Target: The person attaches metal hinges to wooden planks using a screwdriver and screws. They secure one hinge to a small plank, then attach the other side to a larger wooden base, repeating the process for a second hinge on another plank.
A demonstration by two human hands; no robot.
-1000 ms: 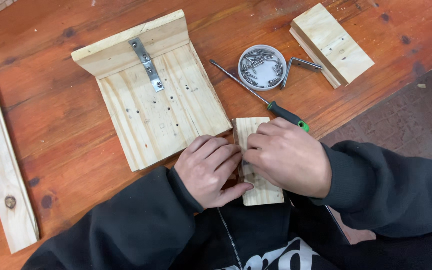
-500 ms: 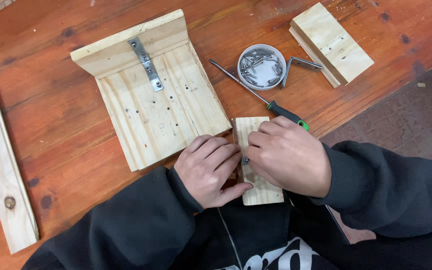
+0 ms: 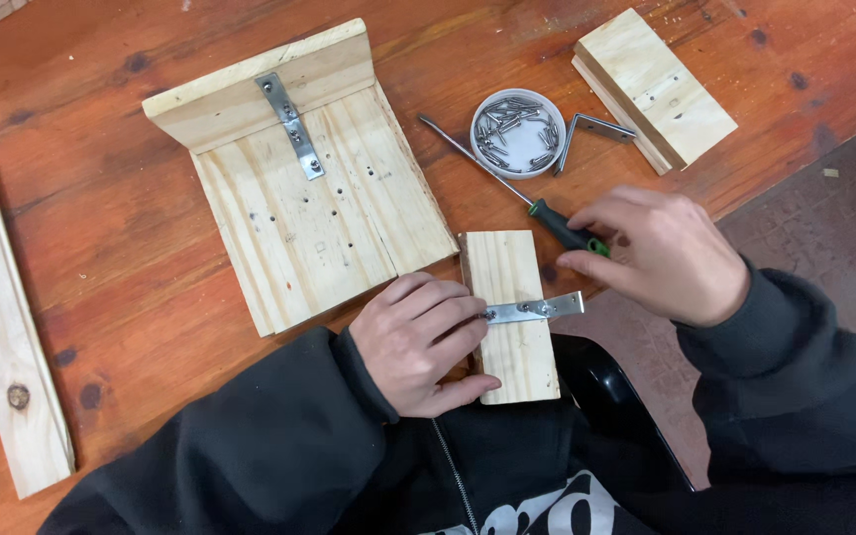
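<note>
Low in the frame's centre, the left hand (image 3: 418, 342) pins a stiff metal bracket (image 3: 535, 309) onto the small wood block (image 3: 512, 317); the right hand (image 3: 661, 253) closes around the screwdriver (image 3: 517, 193) by its grippy handle, probably light.

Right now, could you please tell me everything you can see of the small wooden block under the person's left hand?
The small wooden block is a pale, pine-like rectangular piece with lengthwise grain, lying flat at the near edge of the reddish wooden table, its long side running away from the person. A flat metal bracket lies across it, overhanging its right edge, with screws in it. The left hand holds the block's left side, fingertips on the bracket. The right hand is off it, at the screwdriver.
</note>
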